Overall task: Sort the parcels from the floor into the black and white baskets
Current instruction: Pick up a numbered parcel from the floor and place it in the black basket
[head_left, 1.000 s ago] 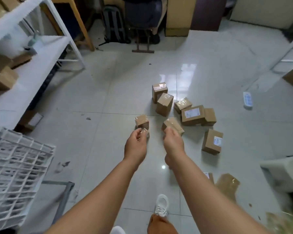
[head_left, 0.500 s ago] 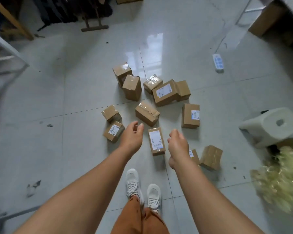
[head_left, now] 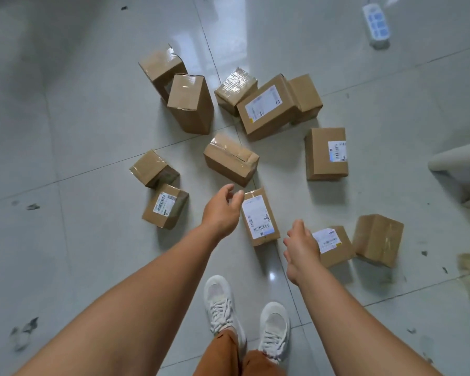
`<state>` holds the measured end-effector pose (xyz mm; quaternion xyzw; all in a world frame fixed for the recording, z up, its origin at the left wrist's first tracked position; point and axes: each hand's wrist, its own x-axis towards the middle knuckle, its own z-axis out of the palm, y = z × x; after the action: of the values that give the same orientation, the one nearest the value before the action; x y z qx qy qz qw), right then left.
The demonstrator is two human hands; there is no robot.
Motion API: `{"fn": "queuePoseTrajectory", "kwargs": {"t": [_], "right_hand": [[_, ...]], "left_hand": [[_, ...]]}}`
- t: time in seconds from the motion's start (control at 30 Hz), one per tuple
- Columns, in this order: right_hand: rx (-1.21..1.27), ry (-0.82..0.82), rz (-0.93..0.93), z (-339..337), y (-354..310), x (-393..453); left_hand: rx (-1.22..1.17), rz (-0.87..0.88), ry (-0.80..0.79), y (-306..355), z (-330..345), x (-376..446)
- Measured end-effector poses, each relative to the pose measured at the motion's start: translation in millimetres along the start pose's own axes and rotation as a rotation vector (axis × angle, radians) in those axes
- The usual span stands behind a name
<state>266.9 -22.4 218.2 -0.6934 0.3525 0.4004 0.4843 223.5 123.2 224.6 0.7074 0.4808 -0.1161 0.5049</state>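
Below, both empty hands (head_left: 261, 229) above scattered parcels (head_left: 259, 216).

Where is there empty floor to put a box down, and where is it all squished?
Bare tiles lie left of the two small parcels, and between the labelled parcel and the power strip. The far parcels crowd together, touching.

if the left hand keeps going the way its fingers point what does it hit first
Probably the taped parcel just beyond the left hand; the labelled parcel lies beside it, to its right. Height above the floor is unclear.
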Motion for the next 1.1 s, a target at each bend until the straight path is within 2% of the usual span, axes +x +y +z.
{"fn": "queuePoseTrajectory", "kwargs": {"t": [0.17,0.37,0.5,0.67,0.83,1.1], "right_hand": [[0.008,0.045,0.053,20.8,43.6,90.9],[-0.05,0.07,0.145,33.2,72.5,155.6],[-0.058,0.099,0.226,41.8,88.0,189.2],[0.038,0.092,0.237,51.6,95.6,210.2],[0.109,0.094,0.23,48.6,85.1,196.7],[-0.009,0.079,0.088,28.5,23.3,89.4]], "left_hand": [[0.189,0.028,-0.093,-48.7,47.2,76.9],[0.381,0.108,-0.193,-75.6,78.6,135.2],[0.445,0.142,-0.225,-90.2,99.9,169.5],[0.572,0.159,-0.251,-97.0,116.7,187.4],[0.507,0.078,-0.219,-101.1,104.9,175.7],[0.151,-0.108,-0.017,-49.4,30.1,90.1]]}}
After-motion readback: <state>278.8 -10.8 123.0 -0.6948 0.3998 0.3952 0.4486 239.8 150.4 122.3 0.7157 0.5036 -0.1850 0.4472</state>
